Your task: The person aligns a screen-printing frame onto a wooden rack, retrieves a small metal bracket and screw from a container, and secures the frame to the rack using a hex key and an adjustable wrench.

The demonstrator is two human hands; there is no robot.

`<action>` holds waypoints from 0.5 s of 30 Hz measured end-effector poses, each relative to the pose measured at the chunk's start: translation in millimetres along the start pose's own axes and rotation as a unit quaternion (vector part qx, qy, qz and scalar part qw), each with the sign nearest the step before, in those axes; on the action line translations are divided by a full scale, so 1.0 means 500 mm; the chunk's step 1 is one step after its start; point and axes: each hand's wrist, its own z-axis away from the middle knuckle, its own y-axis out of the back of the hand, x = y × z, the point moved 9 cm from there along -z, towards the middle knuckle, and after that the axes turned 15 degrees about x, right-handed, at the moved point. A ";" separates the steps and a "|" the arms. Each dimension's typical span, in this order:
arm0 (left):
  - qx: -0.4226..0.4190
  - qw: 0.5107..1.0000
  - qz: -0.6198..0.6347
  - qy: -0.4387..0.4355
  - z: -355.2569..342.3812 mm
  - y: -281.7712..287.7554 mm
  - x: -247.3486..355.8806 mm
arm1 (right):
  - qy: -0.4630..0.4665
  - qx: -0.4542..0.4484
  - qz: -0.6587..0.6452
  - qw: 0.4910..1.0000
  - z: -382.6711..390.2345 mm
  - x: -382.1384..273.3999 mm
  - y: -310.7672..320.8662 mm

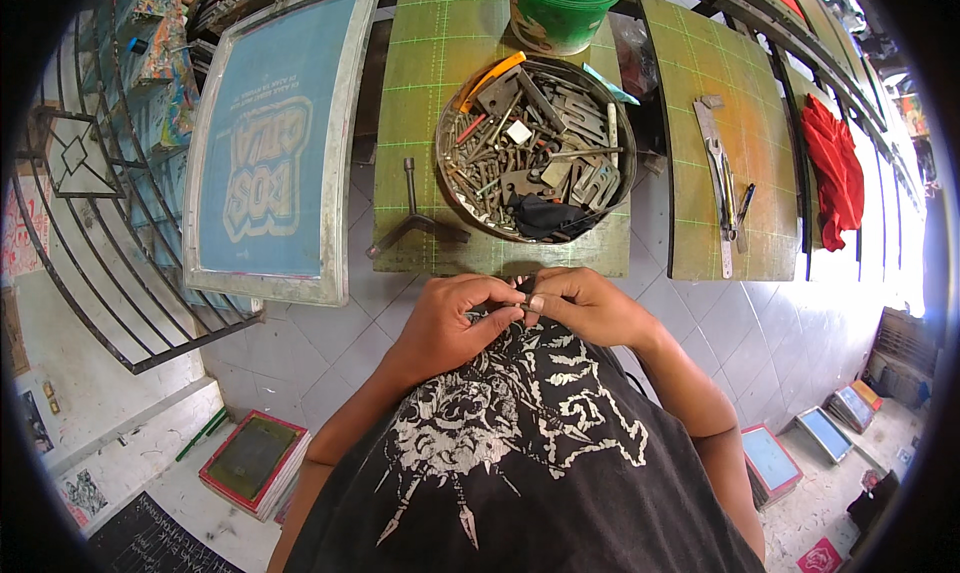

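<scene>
Close in front of the chest, just off the near edge of the table (402, 113), the left hand (450, 318) and the right hand (592, 308) meet at their fingertips; each grip is pinched, thumb against forefinger, on a small piece (522, 304), which lies between the two hands, too small and too covered to identify; below them spreads a black shirt (600, 483) with a pale print.

On the table, beyond the hands, stands a round basin (466, 214) heaped with bolts and slotted metal plates (597, 183); among these lie a small white block (519, 132) and, at the near side, a black cloth (545, 216); an orange-handled tool (493, 79) leans along its far left rim; behind the basin is a green bucket (560, 33), also with metal parts inside; left of the basin lies a three-armed wrench (412, 213).

Further left rests a framed screen (335, 173) with blue mesh; on the right, a second gridded board (755, 123) bears a long metal strip (710, 143), with a red cloth (832, 173) beyond it; stacked frames (255, 461) sit low at the lower left.
</scene>
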 end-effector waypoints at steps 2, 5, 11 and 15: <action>0.005 1.000 -0.005 -0.002 0.005 0.001 -0.001 | -0.029 0.006 0.006 1.000 0.004 0.005 0.001; 0.010 1.000 -0.009 -0.001 0.011 0.001 0.000 | -0.075 0.017 -0.007 0.997 0.013 0.006 0.002; 0.022 0.999 -0.019 -0.017 0.023 0.001 -0.001 | -0.079 -0.040 -0.056 0.995 0.028 0.024 -0.021; 0.039 0.999 -0.014 -0.006 0.034 0.000 -0.006 | -0.091 -0.013 -0.059 0.994 0.035 0.031 -0.016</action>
